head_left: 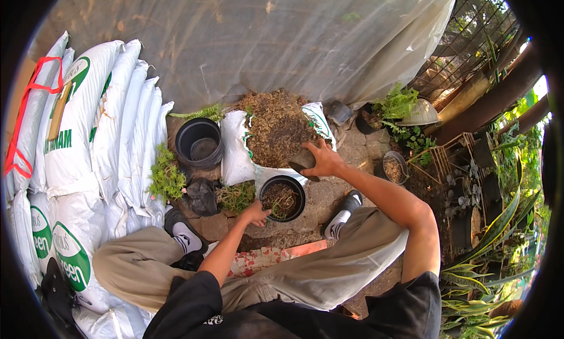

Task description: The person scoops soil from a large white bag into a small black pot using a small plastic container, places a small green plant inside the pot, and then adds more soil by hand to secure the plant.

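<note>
A round black plant pot (304,201) stands on the paving in front of me, with soil and a small green plant (283,200) inside. At the pot's near-left rim, my left hand (256,214) has its fingers drawn together. Whether they pinch a stem or the rim is too small to make out. My right hand (324,159) grips a dull grey-brown cup (303,161), tilted at the right edge of an opened white sack (236,157). Brown, crumbly potting mix (275,127) is heaped on that sack, just beyond the pot.
Stacked white sacks (79,151) line the left side. Empty black pots (198,142) stand left of the mix, near leafy plants (167,174) and a crumpled black bag (203,197). Plastic sheeting (235,45) hangs behind. To the right are a fern (399,104) and a small pot (395,167).
</note>
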Tool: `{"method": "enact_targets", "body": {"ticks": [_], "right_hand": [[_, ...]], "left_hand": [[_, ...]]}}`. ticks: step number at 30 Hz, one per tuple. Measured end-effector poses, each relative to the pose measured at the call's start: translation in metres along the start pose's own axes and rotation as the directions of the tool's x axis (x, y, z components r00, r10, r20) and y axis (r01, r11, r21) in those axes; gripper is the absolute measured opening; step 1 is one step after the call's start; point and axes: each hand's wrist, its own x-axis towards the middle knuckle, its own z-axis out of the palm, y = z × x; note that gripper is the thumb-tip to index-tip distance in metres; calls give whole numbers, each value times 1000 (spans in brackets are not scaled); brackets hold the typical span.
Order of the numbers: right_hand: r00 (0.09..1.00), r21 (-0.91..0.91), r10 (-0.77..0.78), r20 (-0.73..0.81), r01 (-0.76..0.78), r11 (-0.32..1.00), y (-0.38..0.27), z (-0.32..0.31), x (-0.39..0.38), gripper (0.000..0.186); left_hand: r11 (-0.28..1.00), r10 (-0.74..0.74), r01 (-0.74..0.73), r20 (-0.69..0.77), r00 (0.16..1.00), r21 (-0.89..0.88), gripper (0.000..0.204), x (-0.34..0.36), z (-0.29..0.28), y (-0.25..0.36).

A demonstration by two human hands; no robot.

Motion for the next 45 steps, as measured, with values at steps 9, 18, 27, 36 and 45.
{"method": "enact_targets", "body": {"ticks": [9, 18, 27, 36, 45], "right_hand": [[1000, -19, 16, 20, -16, 1000, 6, 5, -3, 95], [998, -38, 15, 69, -12, 999, 12, 10, -2, 95], [999, -39, -6, 49, 7, 999, 9, 8, -1, 94], [995, -56, 13, 98, -8, 998, 8, 6, 1, 94], [994, -47, 2, 106, 3, 999, 4, 4, 0, 97]], "left_hand": [[928, 230, -59, -440, 868, 368, 59, -8, -46, 27], [995, -91, 91, 10, 996, 35, 64, -17, -27, 17], [997, 78, -77, 20, 997, -30, 60, -17, -37, 21], [966, 68, -45, -80, 994, 255, 72, -16, -49, 20], [997, 41, -44, -62, 997, -64, 68, -2, -33, -3]]}}
